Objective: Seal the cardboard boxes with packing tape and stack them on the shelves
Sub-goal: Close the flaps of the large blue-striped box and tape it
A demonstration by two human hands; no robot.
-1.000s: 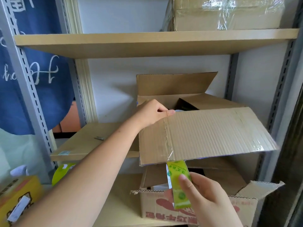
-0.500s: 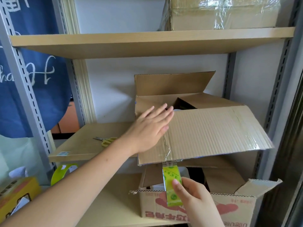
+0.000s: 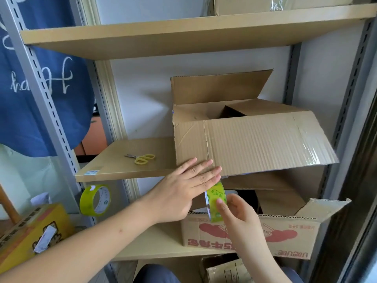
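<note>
Head view: left hand, fingers straight, presses the brown cardboard box flap on the middle shelf; right hand pinches the green tape roll just below. Slack could wrinkle the tape.

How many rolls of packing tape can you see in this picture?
2. One roll of tape is held in the right hand below the box flap; a second roll hangs beside the left shelf upright.

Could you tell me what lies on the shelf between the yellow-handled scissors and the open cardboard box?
Nothing: in the head view only bare shelf board separates the scissors from the open cardboard box.
</note>
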